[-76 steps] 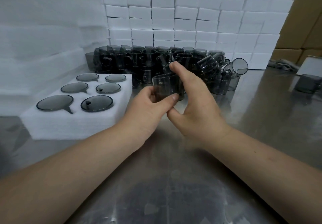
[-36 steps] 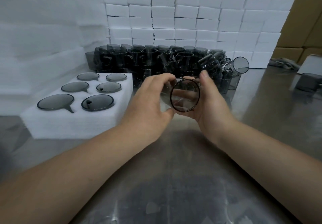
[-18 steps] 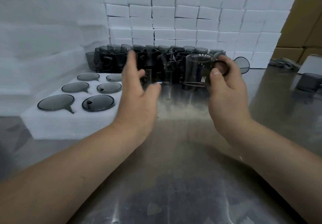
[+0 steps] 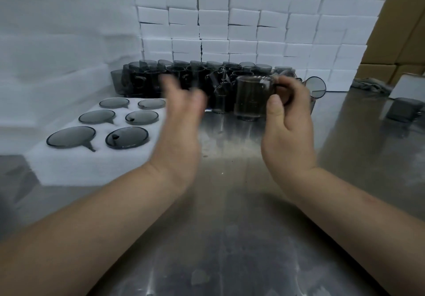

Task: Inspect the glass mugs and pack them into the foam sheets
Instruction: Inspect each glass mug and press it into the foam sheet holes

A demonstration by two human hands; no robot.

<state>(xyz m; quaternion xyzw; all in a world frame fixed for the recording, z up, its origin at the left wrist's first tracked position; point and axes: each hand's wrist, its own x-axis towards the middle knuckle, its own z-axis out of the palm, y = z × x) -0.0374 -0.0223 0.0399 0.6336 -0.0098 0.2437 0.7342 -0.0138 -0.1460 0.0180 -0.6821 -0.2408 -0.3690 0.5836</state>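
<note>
We are holding the glass mug [image 4: 251, 97] upright over the desk [image 4: 230, 226], our right hand [image 4: 287, 132] pinching its handle between fingers [image 4: 297, 88] and thumb. Our blurred left hand [image 4: 180, 132] is hovering apart from it, fingers spread.

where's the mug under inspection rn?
Head view, right of centre: the right hand holds the mug by its handle, upright above the steel table, in front of the crowd of dark mugs.

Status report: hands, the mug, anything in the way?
Right hand grips glass mug by handle, upright. Left hand open, blurred, holding nothing. Foam sheet: all six visible slots filled.
</note>
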